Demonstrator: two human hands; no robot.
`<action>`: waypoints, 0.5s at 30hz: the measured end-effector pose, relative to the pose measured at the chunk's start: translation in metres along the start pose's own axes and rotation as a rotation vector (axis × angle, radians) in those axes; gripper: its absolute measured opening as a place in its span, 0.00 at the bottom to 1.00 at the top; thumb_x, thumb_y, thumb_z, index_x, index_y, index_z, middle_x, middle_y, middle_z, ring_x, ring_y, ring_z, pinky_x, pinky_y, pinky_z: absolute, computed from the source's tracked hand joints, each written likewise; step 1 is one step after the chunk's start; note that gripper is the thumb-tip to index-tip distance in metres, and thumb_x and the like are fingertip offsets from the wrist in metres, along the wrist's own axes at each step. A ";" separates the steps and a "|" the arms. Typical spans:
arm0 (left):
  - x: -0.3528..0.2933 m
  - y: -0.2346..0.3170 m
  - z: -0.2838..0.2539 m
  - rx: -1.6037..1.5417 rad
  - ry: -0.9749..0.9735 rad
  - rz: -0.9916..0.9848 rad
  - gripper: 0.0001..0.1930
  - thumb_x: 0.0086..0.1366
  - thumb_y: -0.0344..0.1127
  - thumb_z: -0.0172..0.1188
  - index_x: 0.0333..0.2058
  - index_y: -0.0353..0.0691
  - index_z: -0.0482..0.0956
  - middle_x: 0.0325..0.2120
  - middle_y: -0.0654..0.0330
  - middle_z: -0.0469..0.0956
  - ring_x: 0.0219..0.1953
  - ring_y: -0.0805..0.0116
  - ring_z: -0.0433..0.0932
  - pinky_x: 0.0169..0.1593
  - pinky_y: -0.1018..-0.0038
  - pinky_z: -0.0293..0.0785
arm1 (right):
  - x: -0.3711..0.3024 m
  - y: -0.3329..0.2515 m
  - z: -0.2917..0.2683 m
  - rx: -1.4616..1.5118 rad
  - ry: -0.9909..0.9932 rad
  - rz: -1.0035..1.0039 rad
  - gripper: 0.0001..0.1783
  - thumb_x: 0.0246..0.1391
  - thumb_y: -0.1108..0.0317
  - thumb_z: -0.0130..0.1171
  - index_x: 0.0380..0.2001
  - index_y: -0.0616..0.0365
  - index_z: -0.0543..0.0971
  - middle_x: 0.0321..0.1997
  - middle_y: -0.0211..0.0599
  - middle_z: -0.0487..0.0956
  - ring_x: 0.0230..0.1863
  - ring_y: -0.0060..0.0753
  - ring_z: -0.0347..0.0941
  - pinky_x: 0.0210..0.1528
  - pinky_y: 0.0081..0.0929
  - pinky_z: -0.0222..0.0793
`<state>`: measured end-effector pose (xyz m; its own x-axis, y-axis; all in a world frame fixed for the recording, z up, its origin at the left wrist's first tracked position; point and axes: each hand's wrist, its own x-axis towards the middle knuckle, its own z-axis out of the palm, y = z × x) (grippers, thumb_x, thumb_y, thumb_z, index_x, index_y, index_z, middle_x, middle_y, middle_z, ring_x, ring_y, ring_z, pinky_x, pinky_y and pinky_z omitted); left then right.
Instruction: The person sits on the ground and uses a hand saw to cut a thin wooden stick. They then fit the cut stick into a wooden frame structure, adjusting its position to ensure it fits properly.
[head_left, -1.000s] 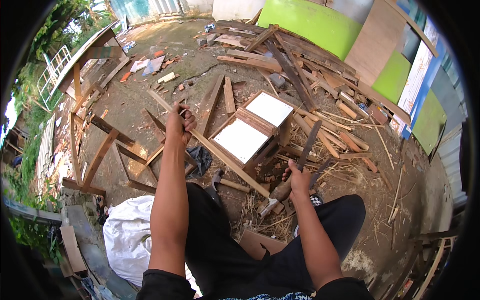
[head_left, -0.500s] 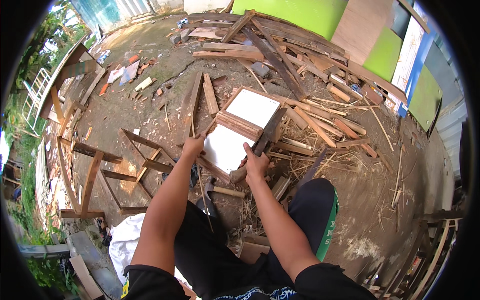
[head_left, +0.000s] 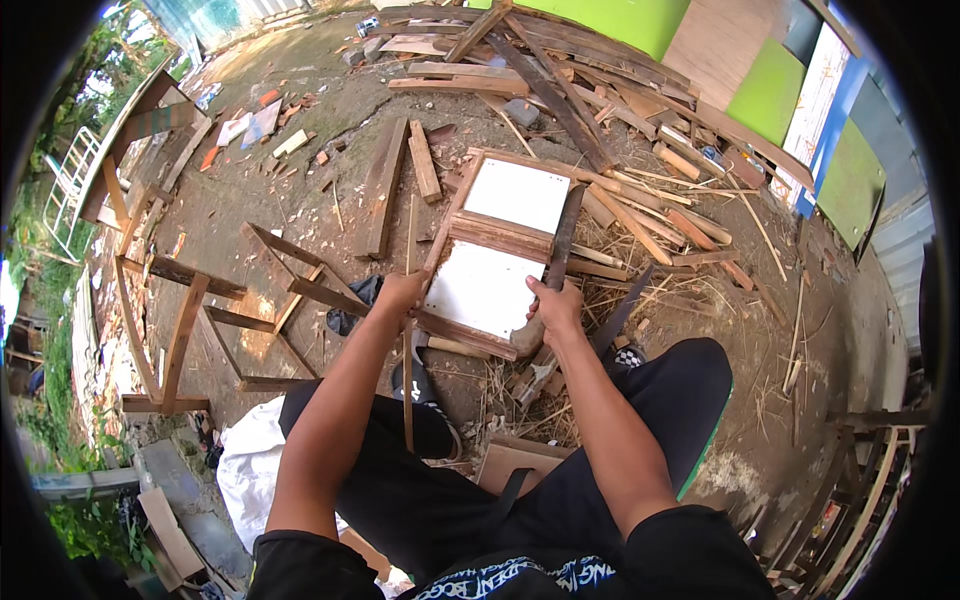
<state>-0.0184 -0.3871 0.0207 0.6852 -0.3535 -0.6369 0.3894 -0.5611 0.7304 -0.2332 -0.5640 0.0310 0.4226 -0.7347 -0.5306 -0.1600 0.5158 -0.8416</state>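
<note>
Bright daylight, strong fisheye edge distortion.

**Wooden box at the hub, timber around the dial**

Taking the wooden box (head_left: 478, 287) as centre and twelve as straight ahead, the left hand (head_left: 402, 292) is at its eight o'clock edge, with a wooden strip (head_left: 408, 375) running through it from twelve to six. The right hand (head_left: 555, 305) is at four, its blade (head_left: 566, 228) along the box's three o'clock side.

A hammer (head_left: 458, 347) lies between six and seven, a loose board (head_left: 520, 462) at six between the legs. The plastic bag (head_left: 345, 318) sits at eight, wooden frames (head_left: 182, 345) farther out between eight and nine. The timber pile (head_left: 555, 95) spreads from twelve to one; leaning panels (head_left: 730, 50) stand behind it towards two.
</note>
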 end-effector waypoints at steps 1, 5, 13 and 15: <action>-0.008 -0.005 0.000 -0.054 -0.019 -0.020 0.21 0.68 0.46 0.65 0.21 0.39 0.72 0.13 0.64 0.66 0.13 0.71 0.65 0.18 0.69 0.59 | -0.008 0.001 -0.008 -0.023 -0.016 0.012 0.12 0.56 0.72 0.70 0.35 0.66 0.76 0.23 0.36 0.76 0.18 0.27 0.71 0.18 0.29 0.70; -0.051 -0.012 0.010 -0.145 -0.104 -0.056 0.21 0.72 0.47 0.61 0.24 0.42 0.69 0.14 0.67 0.64 0.13 0.73 0.62 0.16 0.71 0.56 | -0.041 0.015 -0.033 -0.051 0.009 0.009 0.13 0.56 0.72 0.70 0.35 0.65 0.75 0.23 0.35 0.76 0.18 0.27 0.72 0.18 0.29 0.70; -0.096 -0.034 0.011 0.137 -0.077 0.019 0.22 0.72 0.51 0.57 0.28 0.37 0.73 0.17 0.63 0.69 0.16 0.71 0.68 0.20 0.67 0.61 | -0.091 0.042 -0.074 0.022 -0.003 0.125 0.12 0.58 0.71 0.69 0.33 0.62 0.74 0.21 0.33 0.73 0.17 0.28 0.71 0.19 0.29 0.71; -0.097 -0.044 0.019 0.281 -0.029 0.023 0.22 0.70 0.51 0.57 0.27 0.36 0.73 0.17 0.60 0.71 0.17 0.69 0.70 0.21 0.66 0.63 | -0.096 0.053 -0.082 0.007 -0.004 0.127 0.13 0.59 0.70 0.69 0.34 0.62 0.73 0.21 0.33 0.73 0.17 0.28 0.71 0.19 0.29 0.71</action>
<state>-0.1130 -0.3425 0.0458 0.6723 -0.3876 -0.6306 0.1851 -0.7368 0.6503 -0.3553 -0.5021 0.0287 0.4030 -0.6613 -0.6326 -0.2059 0.6080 -0.7668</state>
